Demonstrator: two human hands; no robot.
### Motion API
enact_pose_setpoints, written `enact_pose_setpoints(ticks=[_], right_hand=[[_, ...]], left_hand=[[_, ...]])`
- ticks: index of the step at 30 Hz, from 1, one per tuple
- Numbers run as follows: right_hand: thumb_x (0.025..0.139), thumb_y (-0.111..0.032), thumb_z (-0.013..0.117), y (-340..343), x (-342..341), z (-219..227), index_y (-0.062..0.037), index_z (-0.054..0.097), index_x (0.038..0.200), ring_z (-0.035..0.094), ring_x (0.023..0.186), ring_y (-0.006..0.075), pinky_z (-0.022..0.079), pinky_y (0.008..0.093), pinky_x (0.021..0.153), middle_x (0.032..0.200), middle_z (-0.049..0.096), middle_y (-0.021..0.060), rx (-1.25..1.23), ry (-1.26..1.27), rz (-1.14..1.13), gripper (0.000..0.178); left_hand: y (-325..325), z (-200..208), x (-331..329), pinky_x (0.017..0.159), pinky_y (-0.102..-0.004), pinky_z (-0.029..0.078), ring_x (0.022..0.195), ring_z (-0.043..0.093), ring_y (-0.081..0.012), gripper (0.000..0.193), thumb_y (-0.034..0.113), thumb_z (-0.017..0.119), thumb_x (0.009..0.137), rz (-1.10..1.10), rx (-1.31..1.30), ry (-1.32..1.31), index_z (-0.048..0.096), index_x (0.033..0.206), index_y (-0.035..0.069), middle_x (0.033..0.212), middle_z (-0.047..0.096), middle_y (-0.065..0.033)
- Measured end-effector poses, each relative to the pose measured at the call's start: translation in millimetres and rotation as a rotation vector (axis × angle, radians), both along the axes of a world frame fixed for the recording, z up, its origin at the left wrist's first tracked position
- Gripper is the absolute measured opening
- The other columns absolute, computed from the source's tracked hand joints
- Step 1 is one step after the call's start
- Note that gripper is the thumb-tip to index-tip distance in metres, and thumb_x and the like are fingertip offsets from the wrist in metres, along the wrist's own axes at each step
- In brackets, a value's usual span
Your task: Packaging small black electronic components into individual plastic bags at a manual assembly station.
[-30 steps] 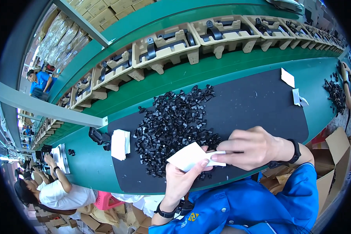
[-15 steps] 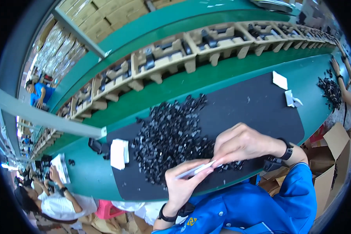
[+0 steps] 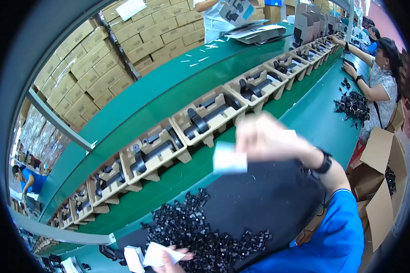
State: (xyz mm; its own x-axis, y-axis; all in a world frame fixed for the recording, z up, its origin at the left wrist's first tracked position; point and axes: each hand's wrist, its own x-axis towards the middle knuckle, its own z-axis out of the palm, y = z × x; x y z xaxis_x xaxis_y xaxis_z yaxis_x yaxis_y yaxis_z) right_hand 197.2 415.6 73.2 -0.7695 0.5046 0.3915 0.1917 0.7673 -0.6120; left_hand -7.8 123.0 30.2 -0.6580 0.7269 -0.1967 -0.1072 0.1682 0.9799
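Note:
Over the far edge of the black mat, my right hand (image 3: 264,139) is blurred and pinches a square white paper slip (image 3: 230,158) near the carton trays. My left hand (image 3: 172,263) is low in the picture, its thumb pressing another white paper slip (image 3: 156,255) against the fingers. Just beside it a stack of white slips (image 3: 133,259) lies on the mat. A wide heap of small black clips or connectors (image 3: 196,232), too small to name surely, spreads beyond and to the right of my left hand.
A row of brown moulded trays (image 3: 209,122) with black parts runs along the green line past the mat (image 3: 273,200). An open carton (image 3: 373,182) stands at my right. A co-worker (image 3: 378,86) sits on the right by a pile of black cables (image 3: 352,105).
My hands were together on a white slip and have come apart. My right hand has gone forward with a slip, and my left is lower, beside the stack. The whole view has swung.

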Motion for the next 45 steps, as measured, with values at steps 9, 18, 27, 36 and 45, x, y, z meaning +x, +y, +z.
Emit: enact_pose_setpoints(ticks=[9,18,27,36,45], right_hand=[[0.069,-0.025,0.074,165.9,-18.7,-93.5,-0.0048,0.063,0.065,0.063,0.074,0.0269,0.049,0.0400,0.061,0.068,0.062,0.0116,0.665,-0.140,-0.842,0.023],[0.076,-0.029,0.069,120.3,-27.0,-66.8,-0.0045,0.066,0.077,0.063,0.073,0.0262,0.050,0.0381,0.060,0.076,0.063,0.0109,0.526,-0.470,-0.947,0.025],[0.084,-0.027,0.062,-176.7,-82.8,-54.1,-0.0096,0.066,0.105,0.058,0.083,0.0184,0.051,0.0292,0.055,0.088,0.062,0.0001,0.269,0.072,0.230,0.028],[0.069,-0.017,0.066,-234.1,-77.6,-51.3,-0.0080,0.068,0.097,0.056,0.076,0.0101,0.045,0.0197,0.047,0.092,0.063,0.0002,0.660,0.186,0.177,0.030],[0.071,-0.012,0.063,-266.1,-68.9,-27.3,-0.0043,0.062,0.095,0.056,0.056,0.0108,0.042,0.0226,0.041,0.085,0.060,0.0042,0.433,-0.026,0.366,0.025]], left_hand=[[9.3,-5.5,-18.0,0.060,-0.0310,0.053,0.065,0.065,-0.0268,0.039,0.022,0.039,0.099,0.017,-0.067,0.096,0.051,0.113,-0.012,0.083,0.065,-0.0232],[-9.7,2.9,-5.6,0.059,-0.0293,0.052,0.069,0.065,-0.0222,0.039,0.022,0.039,0.099,-0.017,-0.026,-0.013,0.052,0.119,-0.008,0.085,0.067,-0.0197],[-33.4,-25.3,-11.7,0.074,-0.0348,0.058,0.095,0.065,-0.0305,0.037,0.015,0.037,0.099,-0.531,-0.022,-0.428,0.040,0.129,-0.007,0.112,0.060,-0.0206],[-82.9,-22.9,-4.7,0.074,-0.0328,0.058,0.097,0.064,-0.0253,0.031,0.011,0.037,0.099,-0.567,0.028,-0.349,0.048,0.122,-0.007,0.111,0.060,-0.0171],[-115.5,-34.6,-16.5,0.073,-0.0340,0.055,0.096,0.063,-0.0239,0.032,0.004,0.046,0.092,-0.754,-0.075,0.050,0.051,0.123,-0.001,0.110,0.061,-0.0170]])
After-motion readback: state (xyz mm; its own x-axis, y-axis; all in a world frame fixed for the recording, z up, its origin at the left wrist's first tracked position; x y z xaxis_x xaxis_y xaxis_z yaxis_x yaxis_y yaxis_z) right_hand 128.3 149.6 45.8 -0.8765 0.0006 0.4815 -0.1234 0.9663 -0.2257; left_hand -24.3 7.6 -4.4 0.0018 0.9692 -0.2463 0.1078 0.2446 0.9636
